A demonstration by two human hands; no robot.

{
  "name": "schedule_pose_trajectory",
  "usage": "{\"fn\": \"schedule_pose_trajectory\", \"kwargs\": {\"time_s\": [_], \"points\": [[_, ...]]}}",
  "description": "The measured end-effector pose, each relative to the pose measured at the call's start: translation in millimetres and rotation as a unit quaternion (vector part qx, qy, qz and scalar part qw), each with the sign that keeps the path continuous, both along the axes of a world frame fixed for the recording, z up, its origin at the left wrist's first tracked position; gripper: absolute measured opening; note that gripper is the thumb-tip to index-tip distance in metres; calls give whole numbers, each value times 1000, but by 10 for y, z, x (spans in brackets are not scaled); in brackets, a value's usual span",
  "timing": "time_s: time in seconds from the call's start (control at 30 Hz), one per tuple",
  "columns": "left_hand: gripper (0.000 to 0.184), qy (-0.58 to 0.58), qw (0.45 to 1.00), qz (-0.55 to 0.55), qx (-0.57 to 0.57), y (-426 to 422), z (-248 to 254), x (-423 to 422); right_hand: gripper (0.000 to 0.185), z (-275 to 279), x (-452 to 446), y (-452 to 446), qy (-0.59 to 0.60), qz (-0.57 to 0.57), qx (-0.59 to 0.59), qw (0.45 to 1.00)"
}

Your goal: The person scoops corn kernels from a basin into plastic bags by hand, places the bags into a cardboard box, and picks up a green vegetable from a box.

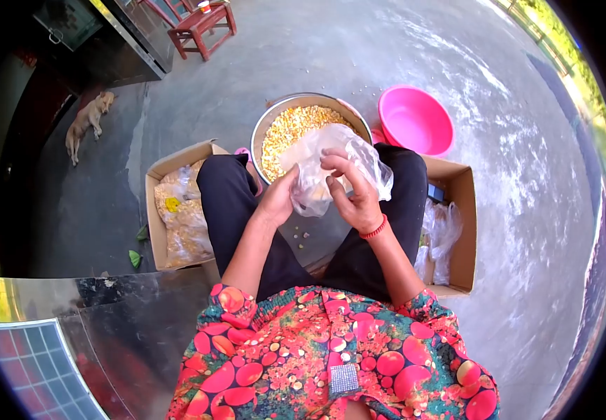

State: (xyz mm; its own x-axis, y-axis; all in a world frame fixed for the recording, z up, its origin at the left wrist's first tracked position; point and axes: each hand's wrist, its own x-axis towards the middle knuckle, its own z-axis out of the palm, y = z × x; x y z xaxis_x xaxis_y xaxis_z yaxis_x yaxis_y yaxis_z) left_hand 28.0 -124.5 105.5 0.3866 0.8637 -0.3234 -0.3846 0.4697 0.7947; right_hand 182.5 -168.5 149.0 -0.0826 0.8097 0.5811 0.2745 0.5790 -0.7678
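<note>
A clear plastic bag (317,157) hangs between my hands, above the near edge of a wide metal basin (353,112) of yellow and white corn kernels (292,133). My left hand (280,196) grips the bag's left side, thumb in front and the other fingers hidden behind the plastic. On the other side, my right hand (357,199) has bent fingers, with a gap between thumb and forefinger. It is in front of the bag; whether its fingertips touch the plastic I cannot tell. A red bracelet (375,229) circles that wrist.
Left of my legs, a cardboard box (156,231) holds filled clear bags (184,210). Another box (460,231) with clear bags (445,231) stands at right. A pink tub (418,119) sits beyond the basin. A dog (86,126) lies far left; a red chair (201,28) stands behind.
</note>
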Motion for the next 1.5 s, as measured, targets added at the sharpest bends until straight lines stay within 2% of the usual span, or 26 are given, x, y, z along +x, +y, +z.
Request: {"fn": "schedule_pose_trajectory", "kwargs": {"time_s": [0.03,0.07,0.1,0.2,0.23,0.3,0.4,0.43,0.47,0.53,0.57,0.6,0.67,0.7,0.73,0.8,0.93,1.0,1.03,1.07,1.13,1.2,1.27,1.33,1.43,1.5], "points": [[33,-52,998,8,-39,57,104,30,36,7,29,69,-6,3,1,1000],[34,-104,991,16,-78,121,161,50,34,-9,95,177,-108,6,0,994],[33,-97,992,35,-74,180,183,63,32,-54,168,266,-208,8,-2,978],[27,-77,997,26,-2,535,-140,-97,37,-581,379,464,-306,1,-161,938],[19,-57,997,1,53,598,-144,-228,37,-592,463,463,-384,35,-232,893],[20,-27,998,45,16,671,-232,-213,38,-566,495,526,-507,112,-305,799],[19,-48,997,68,-8,775,-391,-129,38,-405,409,567,-524,150,-292,786],[19,-56,993,101,-32,796,-395,-87,41,-507,398,606,-460,137,-233,846],[19,-58,992,102,-37,817,-394,-72,41,-492,345,656,-462,139,-237,843],[20,-23,995,54,-78,834,-276,-61,45,-415,191,806,-302,79,-167,935],[20,14,994,54,-93,836,-192,-36,48,-502,182,897,-319,64,-79,942],[20,13,994,56,-98,886,-265,-62,46,-557,179,987,-337,77,-74,935],[20,-45,991,-25,-123,1020,-433,-119,44,-777,294,1114,-430,102,-232,867],[17,0,994,-33,-109,1014,-196,-155,47,-575,280,1185,-542,192,-304,760],[17,0,993,-33,-112,1050,-129,-213,45,-736,331,1225,-562,183,-349,727],[24,63,995,-80,24,1137,-93,-368,40,-864,439,1259,-576,243,-333,706],[18,36,989,-115,86,1323,-262,-403,32,-437,350,1317,-493,272,-353,747],[20,33,987,-130,84,1315,-262,-359,28,-429,264,1419,-281,255,-375,846],[22,29,987,-148,59,1311,-253,-314,25,-499,219,1458,-265,195,-289,899],[24,25,985,-166,35,1301,-227,-284,25,-544,177,1478,-272,150,-283,907],[29,80,978,-190,38,1278,-165,-269,29,-791,191,1559,-462,149,-132,864],[34,152,954,-180,183,1299,-267,-252,33,-992,192,1489,-471,181,-130,854],[31,197,943,-139,230,1348,-475,-265,33,-1031,172,1429,-515,258,-340,744],[29,322,884,-28,338,1408,-584,-268,28,-1122,186,1394,-524,302,-333,724],[27,386,859,-25,334,1401,-589,-246,23,-1073,244,1422,-388,405,-322,763],[28,442,832,-48,333,1402,-599,-225,19,-993,174,1454,-361,363,-323,796]]}}
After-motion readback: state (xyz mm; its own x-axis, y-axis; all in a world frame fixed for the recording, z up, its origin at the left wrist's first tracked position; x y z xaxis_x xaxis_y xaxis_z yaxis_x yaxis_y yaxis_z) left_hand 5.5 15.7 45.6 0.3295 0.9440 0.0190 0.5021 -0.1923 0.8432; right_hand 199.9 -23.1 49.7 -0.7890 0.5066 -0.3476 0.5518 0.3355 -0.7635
